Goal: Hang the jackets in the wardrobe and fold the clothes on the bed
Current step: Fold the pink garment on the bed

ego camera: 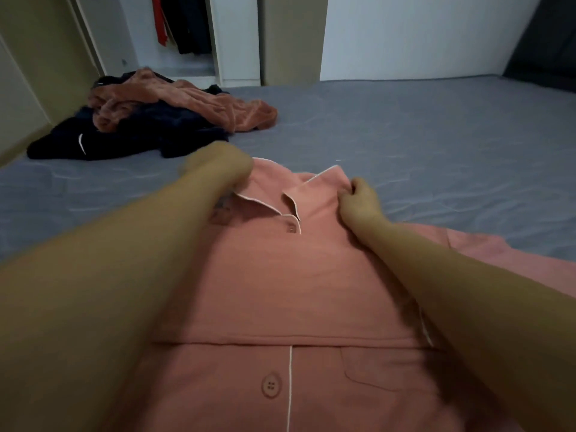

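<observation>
A pink button-up shirt (pixel 280 275) with white piping lies flat on the grey bed (pixel 436 135), collar away from me. Its lower part looks folded up across the front. My right hand (pixel 358 201) pinches the right side of the collar at the shoulder. My left hand (pixel 218 166) is blurred at the left shoulder of the shirt; its fingers curl down at the collar edge, and whether they hold the fabric is unclear. At the far left of the bed sits a pile of unfolded clothes: a rust-brown fleece garment (pixel 187 101) on top of dark navy garments (pixel 124 135).
An open wardrobe (pixel 184 26) stands beyond the bed's far left corner, with dark and red clothes hanging inside. A beige door panel (pixel 37 57) runs along the left. The right half of the bed is bare grey sheet.
</observation>
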`<state>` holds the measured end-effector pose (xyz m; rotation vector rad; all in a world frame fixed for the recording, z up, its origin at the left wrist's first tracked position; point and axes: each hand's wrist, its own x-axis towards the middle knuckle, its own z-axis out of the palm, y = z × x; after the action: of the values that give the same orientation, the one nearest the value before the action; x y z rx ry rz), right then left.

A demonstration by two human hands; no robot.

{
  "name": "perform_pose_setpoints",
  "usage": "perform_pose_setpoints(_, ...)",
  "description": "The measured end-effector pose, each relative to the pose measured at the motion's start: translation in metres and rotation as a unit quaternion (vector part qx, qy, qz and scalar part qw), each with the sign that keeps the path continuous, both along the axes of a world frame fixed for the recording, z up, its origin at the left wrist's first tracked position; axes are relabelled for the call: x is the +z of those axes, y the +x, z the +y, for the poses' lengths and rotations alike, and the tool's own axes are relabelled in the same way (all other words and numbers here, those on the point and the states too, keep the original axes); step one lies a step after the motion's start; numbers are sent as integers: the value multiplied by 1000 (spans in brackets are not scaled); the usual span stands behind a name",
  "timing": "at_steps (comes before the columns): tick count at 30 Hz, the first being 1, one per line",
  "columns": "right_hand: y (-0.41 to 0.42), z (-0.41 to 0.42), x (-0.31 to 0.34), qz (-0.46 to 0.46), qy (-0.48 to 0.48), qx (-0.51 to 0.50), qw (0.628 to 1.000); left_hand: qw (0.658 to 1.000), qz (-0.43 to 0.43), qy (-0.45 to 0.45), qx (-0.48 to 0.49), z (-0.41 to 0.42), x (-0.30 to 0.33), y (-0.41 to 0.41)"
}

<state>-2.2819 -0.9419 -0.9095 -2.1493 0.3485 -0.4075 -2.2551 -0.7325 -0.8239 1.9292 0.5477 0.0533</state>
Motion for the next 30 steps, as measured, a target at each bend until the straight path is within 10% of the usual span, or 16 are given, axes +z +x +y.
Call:
perform_pose_setpoints(4, 3, 0, -15, 9, -4, -36, 999, 953, -157, -258, 19, -29, -2, 5)
perform_pose_setpoints(8, 6, -2, -13, 29, -7, -39, 999, 884, -449, 70, -114, -29, -79, -41)
perform_pose_setpoints(12, -4, -2, -8, 30, -18, -19, 999, 842, -191, 344, -370, -37, -115, -32)
perform_pose_setpoints(17, -59, -33, 17, 14, -230, 57, 972, 816, 27, 459, -351, -59, -99, -15)
perform_pose_setpoints(23, -170, -175, 30, 101, -353, -1, 930, 811, -206, 455, -303, -124, -81, -127)
perform_pose_setpoints(26, -229, -239, 19, 201, -363, -91, 905, 745, -155, 487, -429, -156, -100, -197)
perform_pose_setpoints(30, -273, -267, -4, 253, -331, -136, 899, 767, -90, 467, -431, -183, -88, -218)
